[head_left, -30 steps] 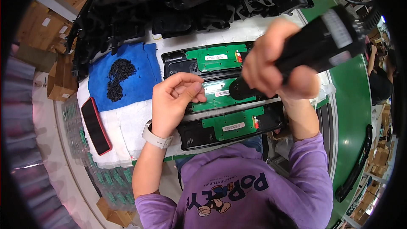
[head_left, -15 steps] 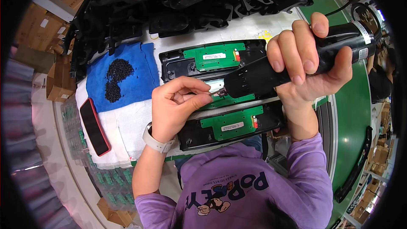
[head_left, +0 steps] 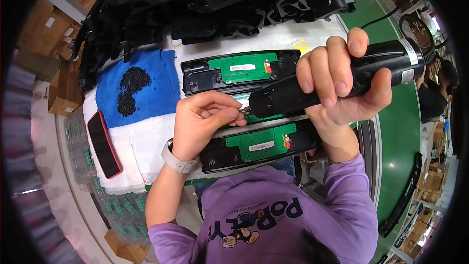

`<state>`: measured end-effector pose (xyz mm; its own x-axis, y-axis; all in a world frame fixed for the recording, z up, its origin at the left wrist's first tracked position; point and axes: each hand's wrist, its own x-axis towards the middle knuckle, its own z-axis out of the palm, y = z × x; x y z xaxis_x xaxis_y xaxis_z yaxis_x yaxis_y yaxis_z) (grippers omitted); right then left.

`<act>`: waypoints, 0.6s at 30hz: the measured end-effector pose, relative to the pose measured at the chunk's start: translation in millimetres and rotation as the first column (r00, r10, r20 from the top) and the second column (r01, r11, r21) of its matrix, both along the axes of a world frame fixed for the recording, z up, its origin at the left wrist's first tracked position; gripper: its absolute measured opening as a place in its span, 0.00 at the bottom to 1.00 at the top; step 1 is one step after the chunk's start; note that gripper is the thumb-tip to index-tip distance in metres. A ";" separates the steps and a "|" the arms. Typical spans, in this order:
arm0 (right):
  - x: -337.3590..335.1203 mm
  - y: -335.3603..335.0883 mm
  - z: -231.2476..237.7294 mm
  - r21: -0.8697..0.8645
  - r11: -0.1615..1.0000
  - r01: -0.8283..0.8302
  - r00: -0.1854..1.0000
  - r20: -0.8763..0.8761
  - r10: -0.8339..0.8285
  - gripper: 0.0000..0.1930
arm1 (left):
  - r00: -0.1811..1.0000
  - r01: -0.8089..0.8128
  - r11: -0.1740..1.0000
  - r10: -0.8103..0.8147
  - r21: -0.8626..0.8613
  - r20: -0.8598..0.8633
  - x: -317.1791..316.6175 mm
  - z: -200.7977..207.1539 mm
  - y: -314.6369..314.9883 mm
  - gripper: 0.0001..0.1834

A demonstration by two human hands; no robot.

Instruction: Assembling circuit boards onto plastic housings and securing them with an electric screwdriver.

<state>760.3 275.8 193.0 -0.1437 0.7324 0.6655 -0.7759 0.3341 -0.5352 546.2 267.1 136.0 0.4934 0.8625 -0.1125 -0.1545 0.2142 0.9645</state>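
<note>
My right hand (head_left: 337,78) is wrapped round a black corded electric screwdriver (head_left: 286,93), held nearly level with its nose to the left. At that nose, my left hand (head_left: 202,117) is closed in a pinch on the screwdriver bit (head_left: 246,111), mostly hidden by the fingertips. Beneath both hands lies a middle black panel with a green circuit board, largely covered. Similar boards sit in the far black panel (head_left: 195,85) and in the near black panel (head_left: 220,159). A pale watch (head_left: 178,160) is on my left wrist.
Left of the panels, a blue cloth (head_left: 163,83) carries a pile of small black screws (head_left: 129,88). A red-edged phone (head_left: 103,144) lies nearer me. Stacked black plastic parts (head_left: 210,5) crowd the far side. A person (head_left: 435,93) is at the far right.
The screwdriver's nose has come closer to my left fingertips, so less of the bit shows. The whole view has shifted slightly.
</note>
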 end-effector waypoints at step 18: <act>-7.4 -13.0 7.5 -0.145 0.989 -0.020 0.869 0.487 0.089 0.23 | 0.796 0.375 0.540 0.230 0.753 -0.561 3.6 -10.5 3.1 0.18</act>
